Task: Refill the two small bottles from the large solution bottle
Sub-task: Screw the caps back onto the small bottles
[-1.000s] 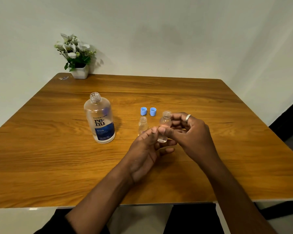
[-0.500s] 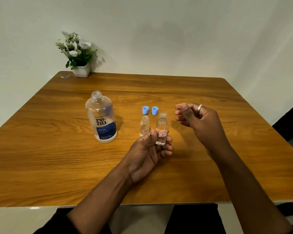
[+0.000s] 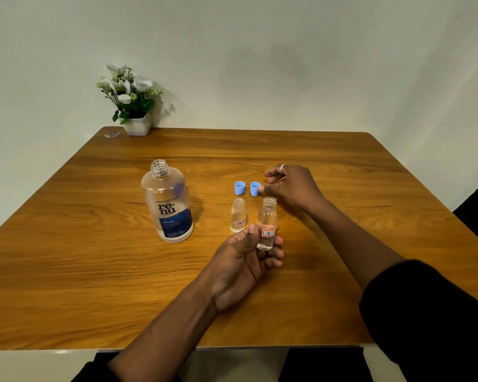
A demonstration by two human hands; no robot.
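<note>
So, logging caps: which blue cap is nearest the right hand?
The right blue cap, at the fingertips of the right hand; the left blue cap sits farther away.

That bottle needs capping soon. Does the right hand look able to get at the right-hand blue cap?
Probably yes: the right hand is right beside the right-hand blue cap, fingertips at its edge, nothing between them.

Wooden table [image 3: 94, 271], grain running side to side. Large solution bottle [image 3: 167, 205] upright left of centre, uncapped, part full. One small bottle [image 3: 238, 216] upright to its right, uncapped. Just behind it, left blue cap [image 3: 240, 188] and right blue cap [image 3: 255, 188], openings up, close together. White flower pot [image 3: 136, 125] at far left corner, small pale scrap [image 3: 111, 135] beside it
</note>
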